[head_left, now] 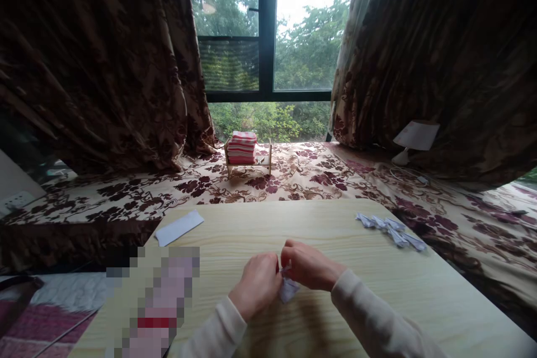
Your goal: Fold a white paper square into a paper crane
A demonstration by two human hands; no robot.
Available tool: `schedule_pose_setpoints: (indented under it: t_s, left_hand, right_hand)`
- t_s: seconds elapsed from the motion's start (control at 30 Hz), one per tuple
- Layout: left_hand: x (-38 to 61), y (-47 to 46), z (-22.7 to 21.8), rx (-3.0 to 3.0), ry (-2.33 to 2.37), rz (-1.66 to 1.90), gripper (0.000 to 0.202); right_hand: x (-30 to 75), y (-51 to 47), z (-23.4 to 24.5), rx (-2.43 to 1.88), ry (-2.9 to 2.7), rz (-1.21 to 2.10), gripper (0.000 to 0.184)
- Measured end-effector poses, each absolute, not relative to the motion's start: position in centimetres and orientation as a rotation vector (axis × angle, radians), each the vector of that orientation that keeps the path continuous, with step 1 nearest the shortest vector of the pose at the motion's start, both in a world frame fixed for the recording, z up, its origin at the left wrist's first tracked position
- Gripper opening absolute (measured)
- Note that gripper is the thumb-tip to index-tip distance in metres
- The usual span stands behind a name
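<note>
Paper point(288, 290) (folded, perhaps) — in both hands point(255, 285) point(308, 265)

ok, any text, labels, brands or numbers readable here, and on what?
No text can be read.
paper piece, pinched between left hand and right hand: too small to tell any print.
white slip on the table: looks blank.
folded papers: no legible print.
pixelated patch: blurred out.
</note>
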State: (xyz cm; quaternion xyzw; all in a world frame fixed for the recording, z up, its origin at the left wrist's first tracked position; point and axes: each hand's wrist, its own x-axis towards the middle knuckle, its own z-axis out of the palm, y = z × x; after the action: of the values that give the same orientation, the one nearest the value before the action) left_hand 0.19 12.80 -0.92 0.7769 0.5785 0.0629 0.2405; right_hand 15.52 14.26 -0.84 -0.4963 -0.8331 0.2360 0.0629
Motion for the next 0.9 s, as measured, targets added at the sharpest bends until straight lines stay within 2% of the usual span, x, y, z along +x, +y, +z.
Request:
schedule_pose_setpoints:
  t_s: [0.3,0.53,0.67,0.8,0.9]
  left_hand:
    - [-0.9,13.3,-1.6,2.026,1.432,0.341,0.010]
    - [-0.1,12.0,-2.6,1.553,1.118,0.757,0.015]
    - [0.3,11.7,-2.2,1.222,0.967,0.720,0.026]
    - [0.5,11.7,-2.3,1.104,0.882,0.754,0.026]
    - [0.7,11.8,-2.6,1.152,0.922,0.788,0.030]
  right_hand:
    - [17.2,13.7,-3.8,-1.315,-2.230,0.860,0.011]
    - [17.4,13.4,-3.7,-1.029,-1.896,0.824,0.008]
    - [17.4,13.1,-3.9,-0.953,-1.802,0.833,0.002]
    - [17.7,13.3,-4.0,-0.909,-1.756,0.841,0.005]
    - [17.9,13.4,-4.0,-0.869,-1.861,0.730,0.010]
